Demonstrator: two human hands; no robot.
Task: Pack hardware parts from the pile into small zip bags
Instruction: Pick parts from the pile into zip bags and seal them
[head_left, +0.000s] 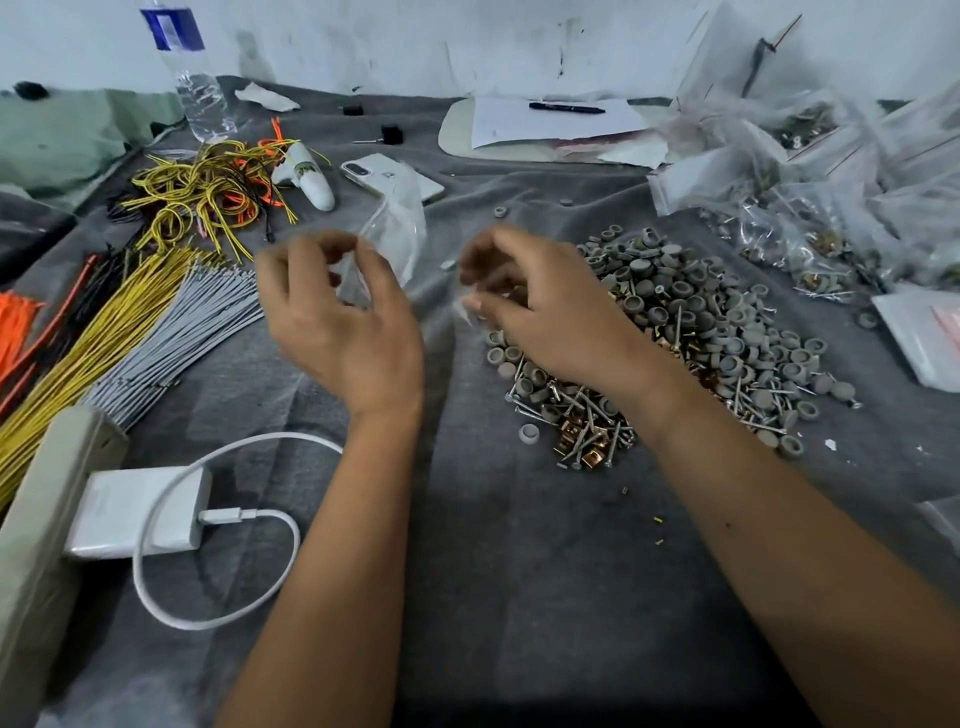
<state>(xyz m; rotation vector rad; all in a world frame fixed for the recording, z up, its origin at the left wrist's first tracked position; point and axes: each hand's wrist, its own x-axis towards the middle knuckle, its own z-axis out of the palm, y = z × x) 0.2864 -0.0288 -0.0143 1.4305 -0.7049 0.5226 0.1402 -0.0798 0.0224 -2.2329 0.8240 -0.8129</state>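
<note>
Grey cloth (519, 571) lies bare below both wrists, the widest free stretch. Left of the left hand (337, 317) fan wire bundles (130, 322); one white charger (140, 512) sits below them, near the forearm. That hand, raised with fingers curled, pinches one clear zip bag (397, 228) hanging just beyond it. The right hand (545, 306) hovers over the pile (701, 332), fingertips bunched; blurred, so I cannot tell what they hold. Further right lie filled bags (810, 197).

No text can be read; the blue label on the clear plastic water bottle (183, 67) is blurred
</note>
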